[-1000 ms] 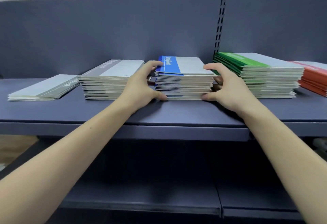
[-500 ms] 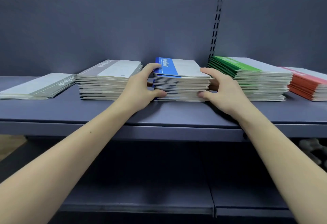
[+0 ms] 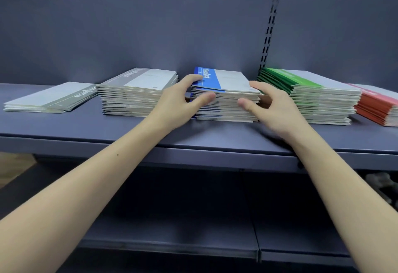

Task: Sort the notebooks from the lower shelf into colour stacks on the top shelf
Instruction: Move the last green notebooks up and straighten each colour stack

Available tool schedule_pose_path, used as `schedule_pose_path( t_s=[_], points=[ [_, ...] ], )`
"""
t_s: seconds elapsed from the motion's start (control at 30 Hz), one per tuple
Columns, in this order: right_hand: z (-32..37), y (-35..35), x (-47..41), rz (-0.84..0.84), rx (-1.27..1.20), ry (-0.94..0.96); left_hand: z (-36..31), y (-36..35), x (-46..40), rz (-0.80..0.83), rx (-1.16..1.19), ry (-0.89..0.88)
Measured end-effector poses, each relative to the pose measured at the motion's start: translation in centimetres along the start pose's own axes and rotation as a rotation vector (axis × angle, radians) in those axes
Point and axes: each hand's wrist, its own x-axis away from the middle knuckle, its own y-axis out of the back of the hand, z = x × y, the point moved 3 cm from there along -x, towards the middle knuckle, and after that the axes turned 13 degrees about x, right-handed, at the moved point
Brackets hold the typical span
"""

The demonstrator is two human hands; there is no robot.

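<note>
Five stacks of notebooks are seen lined up on the top shelf (image 3: 64, 130), in front of a grey-blue back panel (image 3: 129, 35) with a slotted upright (image 3: 269, 33). In the middle, the blue stack (image 3: 228, 104) is flanked by both hands. The left hand (image 3: 178, 104) is held against the stack's left side: its thumb is laid across the front edges of the upper notebooks and its fingers (image 3: 193, 78) are curled over the top left corner, resting on the blue band of the uppermost cover. The right hand (image 3: 273, 109) is placed at the stack's right front corner, its thumb pointing left across the page edges and its fingers bent round the right side, where their tips are hidden, so it cannot be told whether the stack is truly gripped there. The upper notebooks of the blue stack are seen slightly out of line with those beneath. Just left of it a tall grey stack (image 3: 133, 96) is found, and further left a low grey stack (image 3: 49, 100). Just right of the blue one a green stack (image 3: 312, 100) is set, and beside that, at the frame's edge, a red stack (image 3: 377, 109). Below, the lower shelf (image 3: 172, 240) is shown in shadow.
</note>
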Motion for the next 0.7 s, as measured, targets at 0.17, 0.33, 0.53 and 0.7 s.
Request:
schedule_pose_path(
  t_s=[0.17, 0.33, 0.53, 0.7],
  points=[
    [-0.34, 0.25, -0.51, -0.069, 0.019, -0.044, -0.22, 0.16, -0.74, -0.101, -0.021, -0.016],
    [-0.03, 0.08, -0.03, -0.052, -0.027, -0.056, -0.09, 0.08, -0.06, -0.047, -0.032, -0.02],
    [-0.52, 0.24, -0.61, -0.113, -0.055, -0.111, 0.15, 0.18, -0.47, -0.08, -0.038, 0.029],
    [-0.56, -0.01, -0.46, -0.06, -0.071, -0.104, -0.14, 0.19, -0.22, -0.056, -0.034, 0.008]
  ],
)
